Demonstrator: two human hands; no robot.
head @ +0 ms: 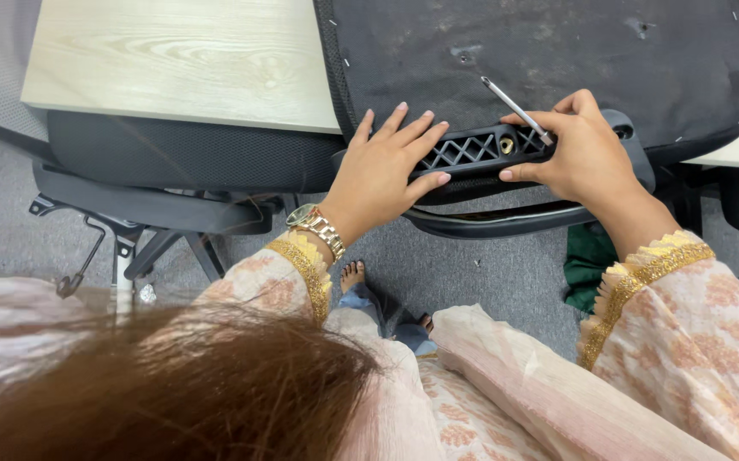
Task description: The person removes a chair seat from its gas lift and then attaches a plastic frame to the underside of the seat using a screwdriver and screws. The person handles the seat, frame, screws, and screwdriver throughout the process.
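Two hands on one black armrest [480,154]: left hand [382,175] flat, right hand [587,154] pinching one screwdriver [514,108].

Pale wooden desk [173,60] across the top left. Tucked under its edge, a black office chair [190,158], with dark legs [164,248] spreading over grey carpet [11,230] and a thin metal lever [79,269] hanging near the left. Gold wristwatch [318,226] at centre. Pink patterned sleeves with gold trim [642,269] low right. Brown hair [173,393] filling the bottom left. Green cloth [587,260] on the floor. Bare toes [352,275] below centre.
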